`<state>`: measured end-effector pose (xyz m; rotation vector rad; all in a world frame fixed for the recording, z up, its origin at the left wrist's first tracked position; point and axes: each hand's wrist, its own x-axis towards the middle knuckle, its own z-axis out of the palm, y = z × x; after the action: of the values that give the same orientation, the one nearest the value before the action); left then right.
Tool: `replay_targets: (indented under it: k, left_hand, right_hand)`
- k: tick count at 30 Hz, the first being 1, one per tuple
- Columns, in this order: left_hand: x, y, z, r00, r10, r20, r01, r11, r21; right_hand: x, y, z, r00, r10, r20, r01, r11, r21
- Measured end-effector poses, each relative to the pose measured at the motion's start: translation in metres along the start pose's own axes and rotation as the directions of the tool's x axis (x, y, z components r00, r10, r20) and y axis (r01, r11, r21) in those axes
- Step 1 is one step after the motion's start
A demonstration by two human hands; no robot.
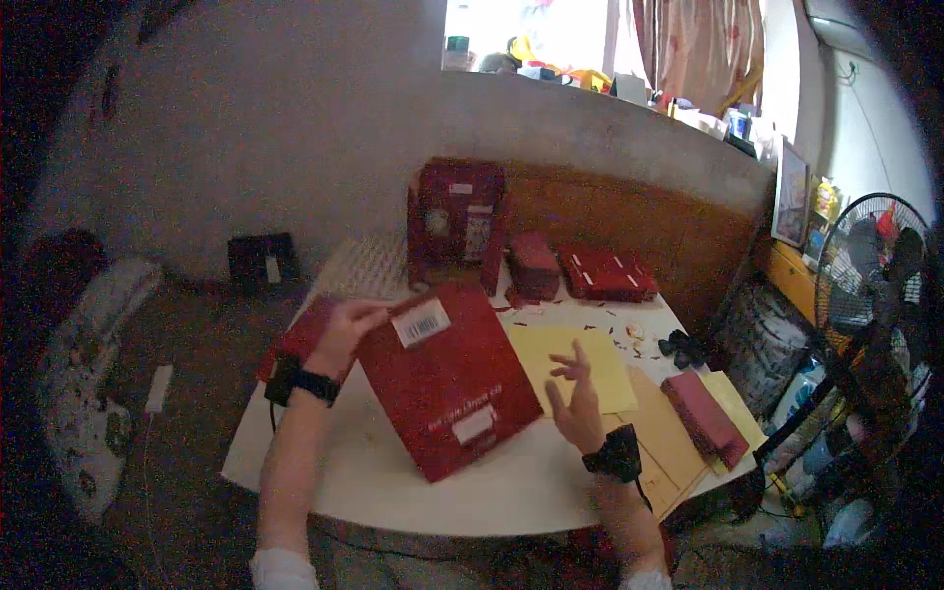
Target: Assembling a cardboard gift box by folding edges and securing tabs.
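Red flat rectangular packet, two white labels: tilted above white table, long axis slanting from upper left to lower right, lower corner toward wearer. Left hand: grasping its upper-left edge. Right hand: unclenched, holding nothing, fingers spread, just beside right corner. Beyond: yellow sheets; dull-red block, right.
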<state>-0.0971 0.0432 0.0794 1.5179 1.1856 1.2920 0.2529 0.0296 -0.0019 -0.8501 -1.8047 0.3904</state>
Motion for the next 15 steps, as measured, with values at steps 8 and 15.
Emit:
replay_targets:
  k: [8,15]
  left_hand:
    - [-0.017,0.070,0.036,0.799,0.381,-0.464,-0.403,0.914,0.056]
    - [-0.036,0.037,0.109,0.646,0.761,0.060,-0.656,0.514,0.553]
  right_hand:
    - [0.002,0.004,-0.007,0.968,-0.057,-0.246,0.051,0.998,-0.030]
    - [-0.007,-0.001,-0.003,0.986,-0.063,-0.153,0.086,0.985,0.152]
